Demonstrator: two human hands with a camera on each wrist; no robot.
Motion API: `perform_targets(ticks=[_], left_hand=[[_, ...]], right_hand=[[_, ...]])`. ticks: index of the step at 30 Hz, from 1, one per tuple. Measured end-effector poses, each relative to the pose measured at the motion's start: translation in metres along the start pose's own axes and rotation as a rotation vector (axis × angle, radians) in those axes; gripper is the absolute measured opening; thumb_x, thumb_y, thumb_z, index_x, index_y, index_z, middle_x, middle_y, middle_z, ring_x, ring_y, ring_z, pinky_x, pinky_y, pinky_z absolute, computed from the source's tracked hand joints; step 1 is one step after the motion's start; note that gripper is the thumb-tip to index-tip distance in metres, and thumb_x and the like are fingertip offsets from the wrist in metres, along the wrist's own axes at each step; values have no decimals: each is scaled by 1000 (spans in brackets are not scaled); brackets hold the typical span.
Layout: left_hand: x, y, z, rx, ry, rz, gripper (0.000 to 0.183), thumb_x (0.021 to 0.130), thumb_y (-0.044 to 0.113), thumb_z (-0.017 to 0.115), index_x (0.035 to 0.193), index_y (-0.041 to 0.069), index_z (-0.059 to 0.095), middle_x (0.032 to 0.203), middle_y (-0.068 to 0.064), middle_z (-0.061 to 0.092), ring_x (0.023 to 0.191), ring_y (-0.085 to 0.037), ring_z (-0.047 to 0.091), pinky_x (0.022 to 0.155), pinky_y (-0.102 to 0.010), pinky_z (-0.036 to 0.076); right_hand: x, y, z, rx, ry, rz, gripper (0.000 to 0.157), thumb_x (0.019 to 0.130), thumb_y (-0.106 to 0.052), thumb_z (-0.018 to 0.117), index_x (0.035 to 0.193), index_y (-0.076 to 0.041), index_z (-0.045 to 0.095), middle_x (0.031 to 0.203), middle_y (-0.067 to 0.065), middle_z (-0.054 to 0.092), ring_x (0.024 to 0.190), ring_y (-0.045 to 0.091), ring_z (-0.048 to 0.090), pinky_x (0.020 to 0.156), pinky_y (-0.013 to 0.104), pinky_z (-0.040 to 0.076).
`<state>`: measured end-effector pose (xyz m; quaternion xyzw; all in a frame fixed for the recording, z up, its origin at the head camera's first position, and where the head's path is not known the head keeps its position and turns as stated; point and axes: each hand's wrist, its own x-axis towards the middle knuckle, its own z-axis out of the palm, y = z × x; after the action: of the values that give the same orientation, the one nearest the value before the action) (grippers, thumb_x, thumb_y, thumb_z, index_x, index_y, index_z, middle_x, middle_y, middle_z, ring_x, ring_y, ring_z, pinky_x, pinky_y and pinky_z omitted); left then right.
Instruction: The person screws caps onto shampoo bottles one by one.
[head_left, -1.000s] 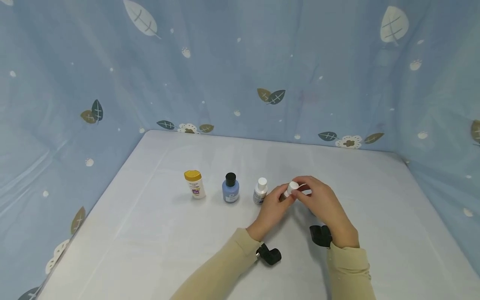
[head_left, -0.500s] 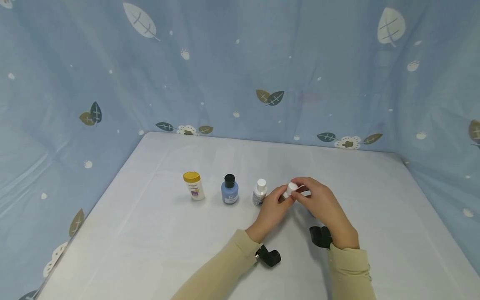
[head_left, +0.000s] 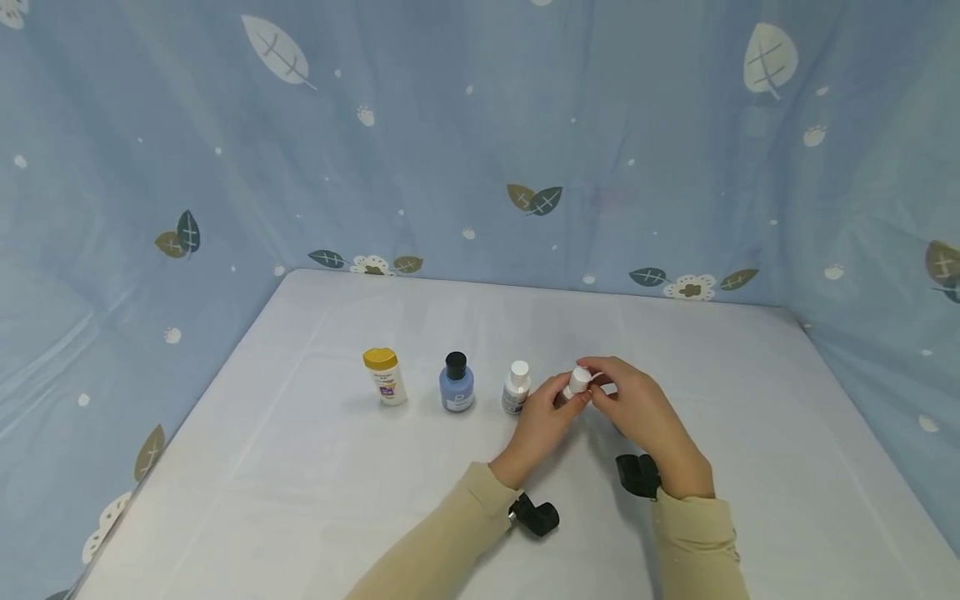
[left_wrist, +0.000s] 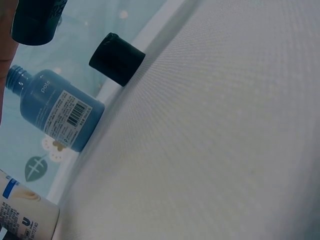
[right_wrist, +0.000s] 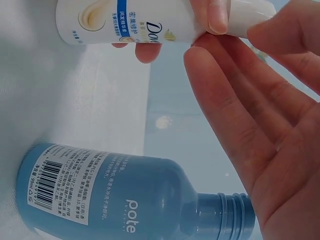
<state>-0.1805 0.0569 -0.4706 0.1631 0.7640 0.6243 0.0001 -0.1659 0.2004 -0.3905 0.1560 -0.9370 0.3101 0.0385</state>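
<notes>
A small white Dove bottle (right_wrist: 130,20) sits in my left hand (head_left: 542,417), whose fingers wrap its upper part. Its white cap (head_left: 580,379) is between the thumb and fingers of my right hand (head_left: 637,408). Close by stands an uncapped blue "pote" bottle (right_wrist: 130,195), its threaded neck bare; in the head view my right hand mostly hides it. A loose black cap (left_wrist: 117,59) rests on the table near that bottle.
Left of my hands stand a white bottle with a white cap (head_left: 516,392), a blue bottle with a black cap (head_left: 457,387) and a white bottle with a yellow cap (head_left: 386,379). A patterned blue curtain (head_left: 450,125) surrounds the white table (head_left: 300,500).
The head view has shifted slightly. My right thumb and fingers have moved a little around the white cap, showing more of it. My left hand keeps its hold on the bottle.
</notes>
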Motion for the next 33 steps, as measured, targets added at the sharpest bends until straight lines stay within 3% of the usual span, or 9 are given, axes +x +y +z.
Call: perform_targets(ticks=[4,13,19,23,29,33], left_hand=[[1,0,-1,-12,8,14,33,86,31,59,117,21,58,100,5,57,78,-6,48,66,-22,42],[1,2,-3,30,-4,20,32,88,34,55,119,26,56,97,10,56,76,-6,48,66,-21,42],[0,1,-2,33,-3,-1,32,88,31,56,120,25,56,108,11,56,87,-5,50,75,-22,43],[-1,2,-1,44,-4,-19,32,88,29,57,120,25,56,111,11,55,93,-4,50,80,-23,42],[-2,2,-1,35,-4,-27,28,88,30,56,116,27,57,106,11,55,88,-6,50,76,-24,42],[-2,2,-2,28,-5,-30,27,88,32,56,115,28,57,105,11,55,87,-6,50,75,-24,42]], right_hand=[[1,-1,0,-8,-1,-6,37,87,-12,57,123,-12,52,110,3,56,95,19,55,73,37,48],[2,-1,-1,4,1,3,36,86,-21,60,121,-12,54,113,3,55,94,19,56,74,37,48],[2,0,1,26,15,37,35,83,-24,64,115,-11,55,106,4,58,93,20,56,74,38,47],[1,0,2,21,7,30,40,81,-21,66,118,-10,53,107,5,56,93,20,57,74,39,47],[0,0,3,-2,-12,-39,39,83,-11,62,122,-12,53,109,4,53,92,19,55,71,36,48],[0,0,3,-12,-1,-40,37,84,-10,61,120,-12,55,106,3,54,91,17,54,70,34,48]])
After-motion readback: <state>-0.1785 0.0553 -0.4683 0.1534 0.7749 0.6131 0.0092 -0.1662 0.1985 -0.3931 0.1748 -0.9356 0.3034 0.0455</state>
